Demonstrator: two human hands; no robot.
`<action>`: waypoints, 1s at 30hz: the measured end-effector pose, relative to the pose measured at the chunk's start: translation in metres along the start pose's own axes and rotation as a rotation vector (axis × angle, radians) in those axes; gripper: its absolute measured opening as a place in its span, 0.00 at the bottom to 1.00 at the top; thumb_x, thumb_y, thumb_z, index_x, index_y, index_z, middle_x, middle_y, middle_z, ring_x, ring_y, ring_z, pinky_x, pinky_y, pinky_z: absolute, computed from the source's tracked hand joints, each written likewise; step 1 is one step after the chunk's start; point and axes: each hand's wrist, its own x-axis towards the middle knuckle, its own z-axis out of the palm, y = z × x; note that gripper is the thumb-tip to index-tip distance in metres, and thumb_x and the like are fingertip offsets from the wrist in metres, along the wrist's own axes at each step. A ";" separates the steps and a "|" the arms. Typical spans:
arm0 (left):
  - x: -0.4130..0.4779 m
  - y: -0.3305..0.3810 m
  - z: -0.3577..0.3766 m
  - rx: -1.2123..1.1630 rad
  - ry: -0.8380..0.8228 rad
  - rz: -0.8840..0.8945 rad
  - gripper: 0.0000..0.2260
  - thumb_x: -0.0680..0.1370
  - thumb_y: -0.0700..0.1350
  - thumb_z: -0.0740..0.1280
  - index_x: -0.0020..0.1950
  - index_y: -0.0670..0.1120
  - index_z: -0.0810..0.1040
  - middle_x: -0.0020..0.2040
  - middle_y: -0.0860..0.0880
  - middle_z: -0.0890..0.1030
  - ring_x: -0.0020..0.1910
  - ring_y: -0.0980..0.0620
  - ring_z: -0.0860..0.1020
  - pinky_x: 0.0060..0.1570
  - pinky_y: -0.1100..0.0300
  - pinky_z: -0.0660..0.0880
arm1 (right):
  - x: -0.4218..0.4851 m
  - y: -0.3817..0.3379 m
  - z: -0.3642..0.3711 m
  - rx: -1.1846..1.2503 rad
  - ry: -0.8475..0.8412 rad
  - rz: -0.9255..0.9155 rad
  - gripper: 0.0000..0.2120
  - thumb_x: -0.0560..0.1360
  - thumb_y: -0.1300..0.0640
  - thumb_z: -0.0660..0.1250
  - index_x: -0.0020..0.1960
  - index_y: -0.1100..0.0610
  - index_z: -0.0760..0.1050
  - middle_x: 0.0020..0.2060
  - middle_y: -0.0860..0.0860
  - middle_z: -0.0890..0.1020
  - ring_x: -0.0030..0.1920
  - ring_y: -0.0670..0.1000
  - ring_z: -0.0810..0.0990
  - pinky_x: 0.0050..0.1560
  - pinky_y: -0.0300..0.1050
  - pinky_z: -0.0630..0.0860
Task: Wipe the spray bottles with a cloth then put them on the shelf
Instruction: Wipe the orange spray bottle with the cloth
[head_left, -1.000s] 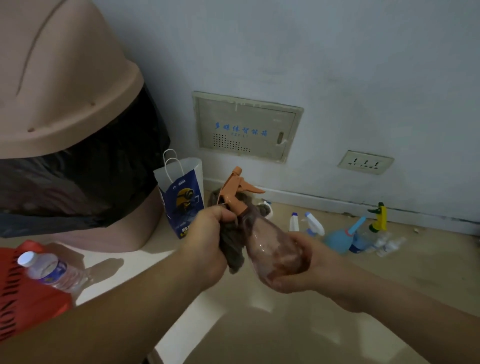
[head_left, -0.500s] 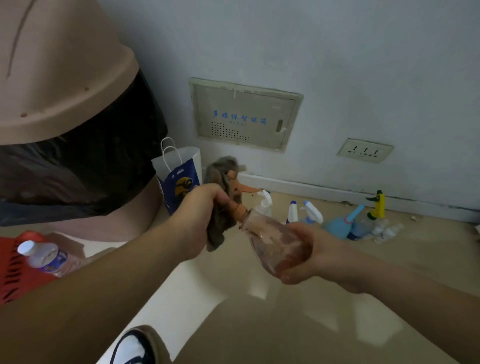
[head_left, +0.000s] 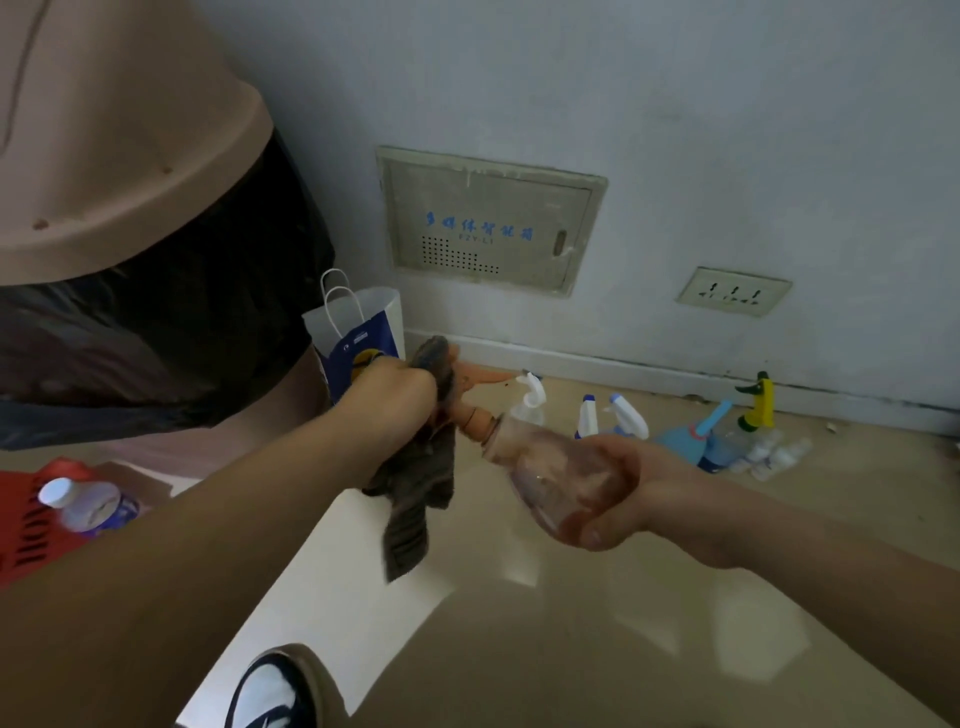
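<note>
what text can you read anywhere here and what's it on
"多媒体智能箱", blue, on the wall panel; slightly soft, best reading.
"FZY-L1", smaller, under it on the same panel.
Red container: black letters, cut off, unreadable.
Water bottle label, paper bag print: too blurred.

Cloth (head_left: 415, 499) is hanging left of bottle (head_left: 561, 478); bag (head_left: 363, 332) is standing behind cloth; sprayers (head_left: 626, 418) are sitting behind bottle, along wall (head_left: 675, 130).

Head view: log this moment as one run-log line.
step: wiping | left hand: grips cloth on orange nozzle | right hand: holds clear bottle
</note>
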 end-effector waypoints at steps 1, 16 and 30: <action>0.003 -0.002 -0.006 -0.066 0.053 0.006 0.08 0.78 0.38 0.62 0.54 0.40 0.77 0.50 0.36 0.80 0.49 0.38 0.81 0.53 0.44 0.80 | 0.001 0.001 -0.002 0.029 0.029 0.016 0.36 0.62 0.73 0.78 0.65 0.51 0.79 0.53 0.53 0.87 0.55 0.53 0.86 0.53 0.46 0.83; -0.042 -0.017 0.069 0.698 -0.171 0.954 0.18 0.80 0.56 0.53 0.54 0.51 0.80 0.53 0.52 0.83 0.57 0.50 0.78 0.69 0.47 0.66 | -0.006 -0.017 0.029 -0.065 0.062 -0.163 0.22 0.64 0.72 0.81 0.51 0.50 0.85 0.49 0.52 0.89 0.52 0.50 0.87 0.56 0.49 0.84; -0.053 -0.024 0.085 -0.015 -0.375 0.640 0.20 0.80 0.60 0.58 0.58 0.48 0.82 0.52 0.48 0.84 0.54 0.48 0.81 0.58 0.46 0.78 | 0.005 -0.005 0.011 0.069 0.240 -0.130 0.21 0.69 0.75 0.76 0.49 0.50 0.82 0.42 0.46 0.89 0.46 0.46 0.87 0.46 0.42 0.85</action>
